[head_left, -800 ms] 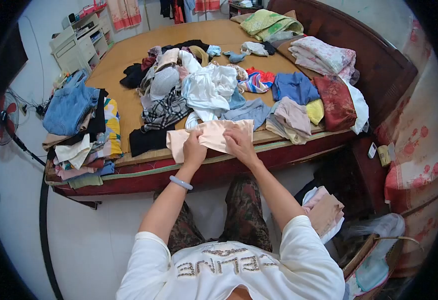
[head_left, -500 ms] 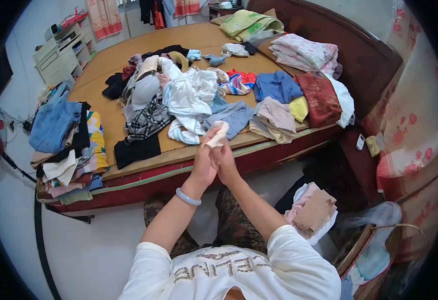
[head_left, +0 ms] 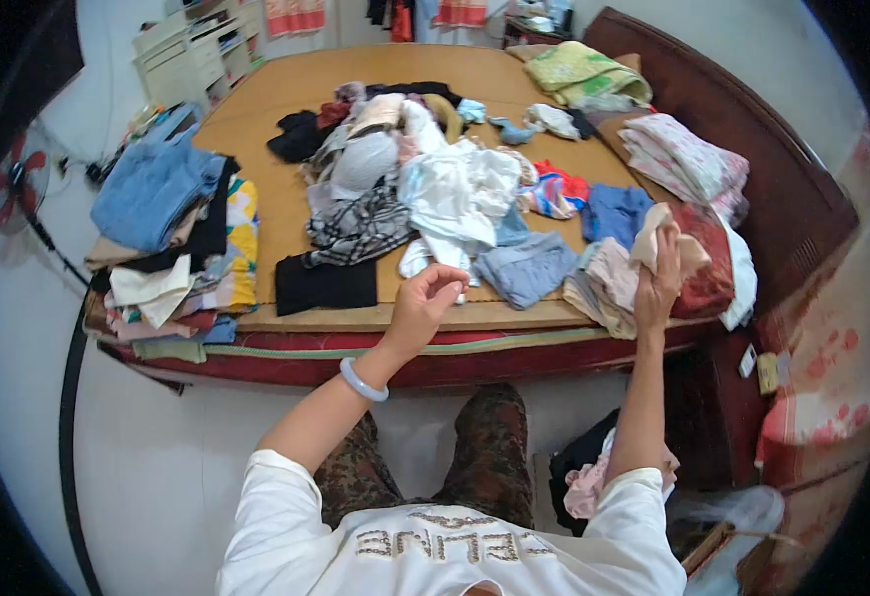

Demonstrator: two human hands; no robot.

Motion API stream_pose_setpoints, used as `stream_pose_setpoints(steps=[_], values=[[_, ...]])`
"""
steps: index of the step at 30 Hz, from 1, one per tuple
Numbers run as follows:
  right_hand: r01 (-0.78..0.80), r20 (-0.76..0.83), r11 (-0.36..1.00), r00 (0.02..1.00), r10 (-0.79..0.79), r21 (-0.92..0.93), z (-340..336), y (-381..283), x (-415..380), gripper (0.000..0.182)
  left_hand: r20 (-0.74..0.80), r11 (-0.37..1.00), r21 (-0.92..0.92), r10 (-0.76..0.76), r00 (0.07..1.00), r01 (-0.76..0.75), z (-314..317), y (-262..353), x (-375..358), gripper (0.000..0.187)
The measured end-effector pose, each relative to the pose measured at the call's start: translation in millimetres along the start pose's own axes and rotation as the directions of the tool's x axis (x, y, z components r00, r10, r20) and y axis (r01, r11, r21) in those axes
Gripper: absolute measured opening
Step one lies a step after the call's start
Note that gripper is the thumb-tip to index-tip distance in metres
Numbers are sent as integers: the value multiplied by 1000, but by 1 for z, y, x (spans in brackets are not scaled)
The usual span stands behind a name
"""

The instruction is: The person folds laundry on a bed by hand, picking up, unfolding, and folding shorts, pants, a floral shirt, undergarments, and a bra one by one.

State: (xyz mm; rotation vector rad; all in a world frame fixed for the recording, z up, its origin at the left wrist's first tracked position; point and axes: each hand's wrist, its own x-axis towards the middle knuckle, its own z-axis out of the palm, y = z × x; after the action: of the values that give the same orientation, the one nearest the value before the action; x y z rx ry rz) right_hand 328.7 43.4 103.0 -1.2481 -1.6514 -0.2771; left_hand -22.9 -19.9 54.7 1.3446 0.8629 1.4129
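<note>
My right hand (head_left: 659, 273) grips a small beige cloth (head_left: 691, 252) above the folded beige clothes (head_left: 609, 283) and beside the dark red patterned fabric (head_left: 708, 283). Near the bed's front edge, my left hand (head_left: 423, 310) has its fingers curled toward the thumb; whether anything is between the fingertips is too small to tell. Just beyond it lie white garments (head_left: 455, 189) and a folded grey-blue garment (head_left: 526, 268). A black folded cloth (head_left: 325, 286) lies to the left of this hand.
Stacked jeans (head_left: 157, 194) and other clothes stand at the bed's left corner. A plaid garment (head_left: 360, 223) is in the central heap. Blankets (head_left: 683, 164) lie by the headboard (head_left: 753, 109). A fan (head_left: 19, 184) is at far left. Clothes (head_left: 586, 489) lie low at right.
My hands, together at the centre before, are now apart. The right one has moved right with the beige cloth. The view has shifted, so the bed appears further right.
</note>
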Motion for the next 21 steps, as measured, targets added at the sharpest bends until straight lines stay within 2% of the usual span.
stream_pose_setpoints(steps=[1, 2, 3, 5, 6, 9, 11, 12, 13, 15, 16, 19, 20, 21], values=[[25, 158, 966, 987, 17, -258, 12, 19, -10, 53, -12, 999, 53, 12, 1000, -11, -9, -6, -1, 16], [38, 317, 906, 942, 108, -421, 41, 48, -32, 55, -42, 994, 102, -22, 999, 27, -12, -9, -5, 16], [85, 445, 818, 869, 219, -569, 65, 67, -55, 58, -63, 972, 232, 60, 996, -44, -14, -11, -13, 15], [97, 443, 800, 869, 223, -593, 70, 54, -59, 63, -69, 862, 479, 228, 971, -169, -20, -13, -23, 14], [118, 455, 798, 866, 208, -591, 73, 58, -60, 64, -112, 807, 575, 239, 965, -133, -32, -19, -26, 19], [137, 435, 819, 888, 147, -558, 72, 72, -75, 64, -98, 370, 929, 310, 946, -25, -85, -19, -26, 34], [114, 413, 819, 897, 159, -562, 68, 68, -77, 63, -172, 225, 966, 199, 965, 126, -118, -22, -30, 56], [119, 405, 814, 902, 151, -568, 66, 63, -78, 62, -151, 74, 988, 187, 971, 139, -137, -31, -33, 72], [107, 402, 814, 901, 164, -571, 67, 63, -77, 62, -103, 48, 994, 163, 981, 96, -154, -27, -32, 74], [80, 394, 812, 899, 192, -578, 68, 62, -74, 61, -85, 183, 980, 56, 995, 74, -183, -18, -23, 68], [50, 379, 808, 899, 220, -587, 69, 58, -74, 62, -88, 190, 978, 26, 996, 81, -193, -12, -20, 55], [82, 374, 811, 911, 175, -579, 71, 66, -75, 62, -5, 81, 997, 10, 1000, 4, -210, -15, -16, 46], [94, 387, 807, 905, 174, -583, 72, 69, -76, 62, 73, 68, 994, 160, 984, -85, -211, -21, -17, 41], [103, 396, 803, 902, 174, -587, 70, 68, -75, 62, 66, 121, 990, 76, 995, -75, -210, -14, -13, 40]])
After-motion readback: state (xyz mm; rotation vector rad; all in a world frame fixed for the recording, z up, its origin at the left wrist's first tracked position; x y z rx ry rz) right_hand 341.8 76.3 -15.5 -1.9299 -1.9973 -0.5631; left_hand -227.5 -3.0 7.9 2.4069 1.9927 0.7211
